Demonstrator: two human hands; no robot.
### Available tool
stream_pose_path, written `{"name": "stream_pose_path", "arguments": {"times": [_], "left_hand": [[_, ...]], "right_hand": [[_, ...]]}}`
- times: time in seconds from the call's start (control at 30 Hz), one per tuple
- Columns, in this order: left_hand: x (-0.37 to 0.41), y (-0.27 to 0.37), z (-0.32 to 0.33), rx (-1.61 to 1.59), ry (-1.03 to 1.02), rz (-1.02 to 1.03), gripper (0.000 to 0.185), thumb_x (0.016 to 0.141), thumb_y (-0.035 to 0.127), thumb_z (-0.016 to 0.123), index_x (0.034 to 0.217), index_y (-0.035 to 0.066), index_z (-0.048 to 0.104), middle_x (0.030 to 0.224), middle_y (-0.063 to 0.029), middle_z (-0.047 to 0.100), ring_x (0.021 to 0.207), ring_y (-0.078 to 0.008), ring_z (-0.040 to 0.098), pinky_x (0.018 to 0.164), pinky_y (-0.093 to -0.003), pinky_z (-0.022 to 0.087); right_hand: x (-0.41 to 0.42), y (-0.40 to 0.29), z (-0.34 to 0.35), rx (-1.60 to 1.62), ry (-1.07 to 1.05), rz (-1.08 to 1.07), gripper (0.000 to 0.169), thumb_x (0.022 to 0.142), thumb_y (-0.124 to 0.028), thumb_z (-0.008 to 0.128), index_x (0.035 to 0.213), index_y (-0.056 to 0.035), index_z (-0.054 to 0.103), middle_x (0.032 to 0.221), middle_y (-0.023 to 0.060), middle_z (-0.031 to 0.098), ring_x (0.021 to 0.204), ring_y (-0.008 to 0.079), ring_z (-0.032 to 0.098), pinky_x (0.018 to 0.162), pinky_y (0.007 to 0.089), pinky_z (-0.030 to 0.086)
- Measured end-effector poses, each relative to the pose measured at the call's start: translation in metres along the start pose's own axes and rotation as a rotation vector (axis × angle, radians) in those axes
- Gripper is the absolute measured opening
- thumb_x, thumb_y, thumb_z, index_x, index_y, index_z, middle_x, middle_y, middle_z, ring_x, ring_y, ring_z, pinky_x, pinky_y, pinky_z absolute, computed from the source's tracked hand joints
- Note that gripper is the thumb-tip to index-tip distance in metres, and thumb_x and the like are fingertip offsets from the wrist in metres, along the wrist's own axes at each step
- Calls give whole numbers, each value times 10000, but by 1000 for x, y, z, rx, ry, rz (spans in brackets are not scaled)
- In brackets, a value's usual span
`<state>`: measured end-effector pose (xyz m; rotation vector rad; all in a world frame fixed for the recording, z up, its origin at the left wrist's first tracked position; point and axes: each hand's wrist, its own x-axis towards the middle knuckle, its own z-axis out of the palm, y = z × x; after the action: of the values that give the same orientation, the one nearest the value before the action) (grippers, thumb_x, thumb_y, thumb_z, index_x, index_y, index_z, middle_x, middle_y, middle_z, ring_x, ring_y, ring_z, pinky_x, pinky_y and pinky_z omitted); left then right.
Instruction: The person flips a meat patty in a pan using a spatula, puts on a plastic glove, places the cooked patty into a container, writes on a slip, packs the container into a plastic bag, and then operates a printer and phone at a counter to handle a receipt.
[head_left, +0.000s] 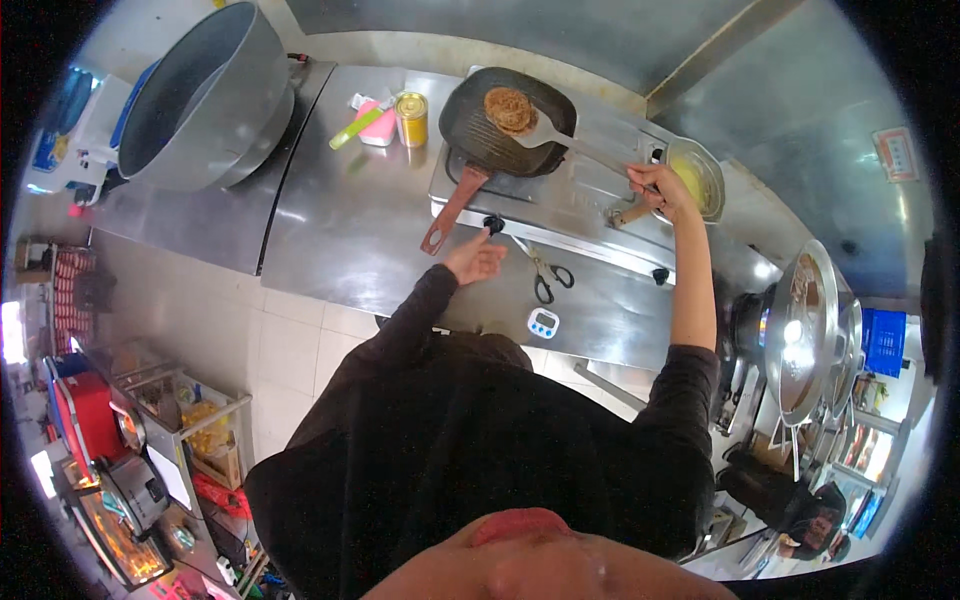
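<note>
My right hand (660, 191) grips the handle of a spatula (538, 133), whose blade is at a browned patty (510, 109) in a dark square grill pan (480, 142). The pan rests on the left part of a gas stove (585, 180), its reddish-brown handle (456, 210) pointing towards me. My left hand (477, 257) is at the stove's front, the thumb by a black knob (493, 224), the other fingers apart and holding nothing. Just right of that hand lie scissors (545, 274) with black handles. A white digital timer (542, 323) lies nearer to me.
A gold can (412, 120) and a pink-and-white item (379, 129) with a green strip (356, 127) stand left of the pan. A large metal bowl (210, 105) is far left. Yellowish contents fill a container (712, 184) at the right. Another person (810, 514) is at lower right.
</note>
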<state>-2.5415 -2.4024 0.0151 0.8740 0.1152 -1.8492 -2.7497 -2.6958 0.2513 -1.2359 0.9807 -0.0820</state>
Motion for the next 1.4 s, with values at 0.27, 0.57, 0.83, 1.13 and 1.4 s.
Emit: {"name": "stream_pose_path", "arguments": {"times": [0.27,0.57,0.83,1.13,1.4], "left_hand": [[35,-17,15,-92,267,455,294,865,292,613,844,9,536,651,-56,555,542,-153,553,545,-328,508],[2,-27,25,1734,983,753,255,908,148,400,1097,-12,460,673,-142,611,587,-301,620,459,-432,468],[-95,-82,-60,1785,371,629,345,802,329,539,939,19,603,803,-198,622,788,-364,611,661,-452,491],[-270,-101,-282,1498,576,586,313,847,355,534,919,70,644,807,-178,640,766,-348,613,683,-451,467],[-488,-41,-419,935,786,536,296,892,345,497,999,97,617,774,-109,664,688,-205,649,661,-364,499]], "right_hand": [[-52,-4,12,-29,123,-20,305,825,-122,599,1093,20,571,678,13,523,381,10,268,350,171,168],[-47,-2,21,68,120,-177,284,883,-131,534,1126,16,540,1078,87,590,933,175,576,856,296,470],[-71,-76,142,-195,51,-70,336,776,-20,585,1101,56,545,757,51,579,589,89,511,451,168,375],[-49,-97,420,-344,-415,-46,287,776,-100,617,1028,30,581,616,12,512,401,35,319,336,170,176],[-32,-91,687,-511,-456,-104,273,786,-125,639,994,47,597,659,15,526,412,14,331,346,169,174]]}}
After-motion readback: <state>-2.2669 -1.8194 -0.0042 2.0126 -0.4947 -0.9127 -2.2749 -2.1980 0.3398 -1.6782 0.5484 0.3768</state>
